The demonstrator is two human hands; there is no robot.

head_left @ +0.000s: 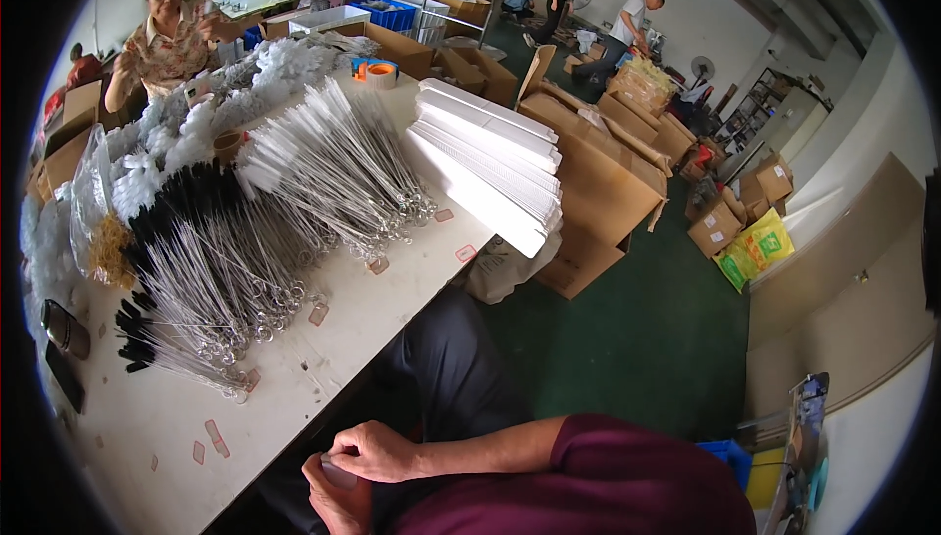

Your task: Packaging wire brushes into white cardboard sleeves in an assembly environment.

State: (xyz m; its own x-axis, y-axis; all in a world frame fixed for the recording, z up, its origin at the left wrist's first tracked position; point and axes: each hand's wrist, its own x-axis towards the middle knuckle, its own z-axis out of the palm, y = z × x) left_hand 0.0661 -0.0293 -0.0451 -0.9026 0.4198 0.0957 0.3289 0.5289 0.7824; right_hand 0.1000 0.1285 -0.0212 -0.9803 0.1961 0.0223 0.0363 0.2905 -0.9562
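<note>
My left hand (338,506) is at the lower edge, in front of my lap, with its fingers curled round a small pale piece (339,473), its kind unclear. Above it my right hand (377,452) is closed, thumb and fingertips pressed on the same piece. Both hands are just off the table's near edge. On the white table (323,368) lie heaps of thin wire brushes with looped ends: black-bristled brushes (211,261) nearer, white-bristled brushes (338,163) farther off. A small separate bunch of black brushes (181,344) lies closest to me.
A stack of long white card strips (485,168) lies at the table's far right, beside a big cardboard box (598,177). Orange tape (380,74) stands behind. A dark flask (66,329) is at the left edge. A co-worker (167,45) sits across; others work farther back.
</note>
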